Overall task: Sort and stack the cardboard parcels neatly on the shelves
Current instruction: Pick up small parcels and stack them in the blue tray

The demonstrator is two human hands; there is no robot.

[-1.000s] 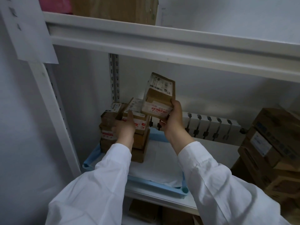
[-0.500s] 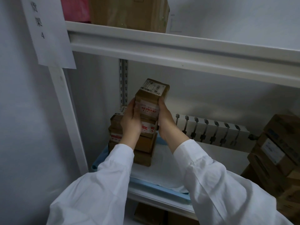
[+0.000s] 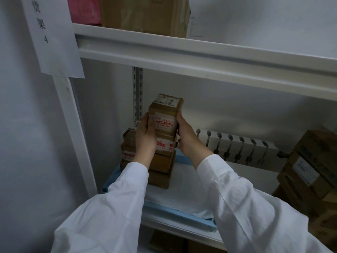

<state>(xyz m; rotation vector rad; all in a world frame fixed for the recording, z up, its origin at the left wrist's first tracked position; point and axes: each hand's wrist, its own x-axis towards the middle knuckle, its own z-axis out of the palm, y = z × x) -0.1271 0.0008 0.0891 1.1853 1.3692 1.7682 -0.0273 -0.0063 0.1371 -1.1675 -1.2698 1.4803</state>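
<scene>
Small brown parcel [image 3: 165, 115] upright atop parcel stack [image 3: 160, 161]; white label on top; red-printed tape on front.

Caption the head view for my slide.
Left hand and right hand grip a small brown cardboard parcel on top of a stack of similar parcels on a white metal shelf.

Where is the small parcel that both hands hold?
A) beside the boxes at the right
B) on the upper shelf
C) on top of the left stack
C: the left hand and right hand grip the small parcel by its sides, atop the stack.
</scene>
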